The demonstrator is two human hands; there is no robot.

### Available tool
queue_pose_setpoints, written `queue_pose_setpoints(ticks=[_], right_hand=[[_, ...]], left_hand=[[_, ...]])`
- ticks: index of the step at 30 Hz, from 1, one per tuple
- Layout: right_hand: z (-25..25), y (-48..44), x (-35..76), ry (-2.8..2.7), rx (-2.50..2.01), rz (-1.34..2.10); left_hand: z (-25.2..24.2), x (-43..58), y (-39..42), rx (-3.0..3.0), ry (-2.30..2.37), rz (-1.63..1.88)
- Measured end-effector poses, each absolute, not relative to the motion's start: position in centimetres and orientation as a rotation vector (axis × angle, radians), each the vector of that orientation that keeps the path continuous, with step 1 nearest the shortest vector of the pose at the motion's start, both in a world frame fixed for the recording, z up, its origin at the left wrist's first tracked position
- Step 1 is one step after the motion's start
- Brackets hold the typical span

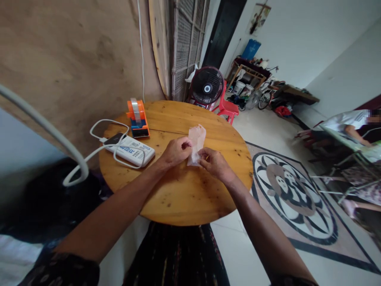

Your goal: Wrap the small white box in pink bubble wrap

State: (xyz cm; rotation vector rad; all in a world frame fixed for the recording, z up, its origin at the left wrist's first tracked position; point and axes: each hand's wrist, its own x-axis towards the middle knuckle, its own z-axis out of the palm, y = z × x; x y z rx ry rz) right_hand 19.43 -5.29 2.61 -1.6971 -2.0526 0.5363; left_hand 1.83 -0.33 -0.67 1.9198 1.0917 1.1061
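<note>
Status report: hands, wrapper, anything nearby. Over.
Right hand on thin, translucent pinkish wrapper. Left hand at its edge, grip unclear. Orange-and-blue tape dispenser off left, clear of hands.

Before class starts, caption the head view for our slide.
Left hand and right hand at a pinkish packet over a round table; tape dispenser and power bank at left.

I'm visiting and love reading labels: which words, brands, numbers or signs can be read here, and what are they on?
Nothing reads clearly enough to quote.
White boxy device: large blue characters and smaller print, too blurred to read reliably.
Fan: any marking at its hub is too small to read.
Wall picture: too blurred to make out any lettering.
Small translucent bag: no lettering can be made out.
</note>
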Motion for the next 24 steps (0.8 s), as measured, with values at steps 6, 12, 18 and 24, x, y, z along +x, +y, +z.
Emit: queue_pose_setpoints(ticks=[6, 12, 18, 24], right_hand=[[3.9, -5.2, 18.9, -2.215, -1.810, 0.427], [4.2, -5.2, 18.5, -2.242, -1.855, 0.369], [4.4, -5.4, 18.2, -2.269, -1.854, 0.343], [4.4, -4.8, 19.6, -2.218, -1.674, 0.647]], left_hand=[[-1.0, 2.3, -0.5, 1.884, 1.036, 0.984], [-1.0, 3.4, -1.0, 1.861, 1.167, 0.966], [-1.6, 3.7, -0.8, 1.817, 1.123, 0.990], [-1.4, 3.6, -1.0, 1.743, 1.096, 0.948]])
